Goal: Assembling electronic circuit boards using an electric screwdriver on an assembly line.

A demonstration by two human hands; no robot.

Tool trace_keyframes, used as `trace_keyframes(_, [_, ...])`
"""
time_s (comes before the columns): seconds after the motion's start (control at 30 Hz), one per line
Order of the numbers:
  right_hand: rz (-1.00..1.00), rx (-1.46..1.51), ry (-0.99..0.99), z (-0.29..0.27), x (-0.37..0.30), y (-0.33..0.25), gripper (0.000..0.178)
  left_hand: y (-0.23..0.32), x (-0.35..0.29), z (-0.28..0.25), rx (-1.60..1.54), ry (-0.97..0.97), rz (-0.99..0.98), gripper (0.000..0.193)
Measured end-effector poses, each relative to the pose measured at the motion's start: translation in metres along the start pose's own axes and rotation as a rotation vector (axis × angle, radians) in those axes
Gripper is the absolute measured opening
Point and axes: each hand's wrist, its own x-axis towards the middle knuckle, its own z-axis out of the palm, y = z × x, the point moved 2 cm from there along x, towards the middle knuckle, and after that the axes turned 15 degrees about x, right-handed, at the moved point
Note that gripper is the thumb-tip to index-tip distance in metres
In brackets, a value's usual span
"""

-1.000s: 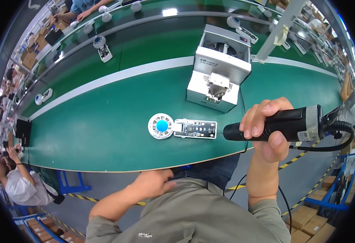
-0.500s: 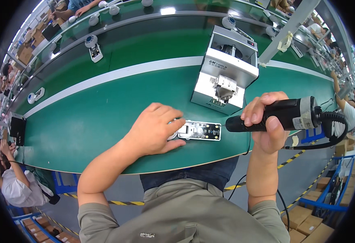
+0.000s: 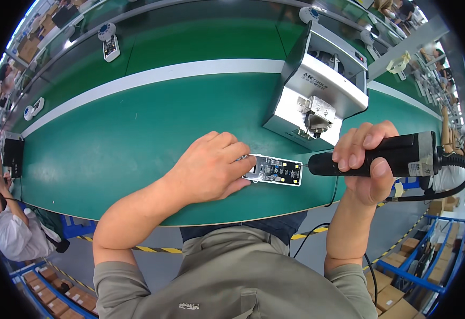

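Observation:
My left hand [image 3: 211, 167] is closed over the left end of a white-framed device with a black circuit board [image 3: 280, 170], which lies on the green table. Small yellow squares show on the board; the end under my fingers is hidden. In my right hand [image 3: 368, 165] is a black electric screwdriver [image 3: 397, 154], held nearly level. Its thin bit points left, close to the right end of the device; whether it touches cannot be made out.
A silver screw feeder [image 3: 317, 95] stands behind the device, right of centre. Beyond the white strip [image 3: 168, 72], similar devices [image 3: 110, 45] lie on a green belt. The screwdriver's black cable [image 3: 455, 181] curves down at the right. A co-worker [image 3: 20, 228] sits at the far left.
The view has shifted, so the feeder and belt appear displaced. My left fingers have closed more firmly over the device's end. The screwdriver stays by its right end.

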Motion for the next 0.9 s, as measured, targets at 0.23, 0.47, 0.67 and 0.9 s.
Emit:
trace_keyframes(0.23, [-0.017,-0.042,0.163,0.012,0.005,-0.009,0.030,-0.002,0.000,0.002,0.002,0.001,-0.035,0.031])
trace_keyframes(0.47, [-0.247,-0.088,-0.009,0.024,0.029,-0.038,0.030,0.003,-0.003,0.001,0.010,-0.010,-0.041,0.030])
trace_keyframes(0.67, [-0.255,-0.170,-0.130,0.022,0.037,-0.019,0.031,0.004,-0.005,0.000,0.023,0.008,-0.037,0.028])
trace_keyframes(0.9, [-0.164,-0.123,-0.112,0.033,0.038,-0.015,0.034,0.003,-0.006,0.000,0.016,0.027,-0.044,0.028])
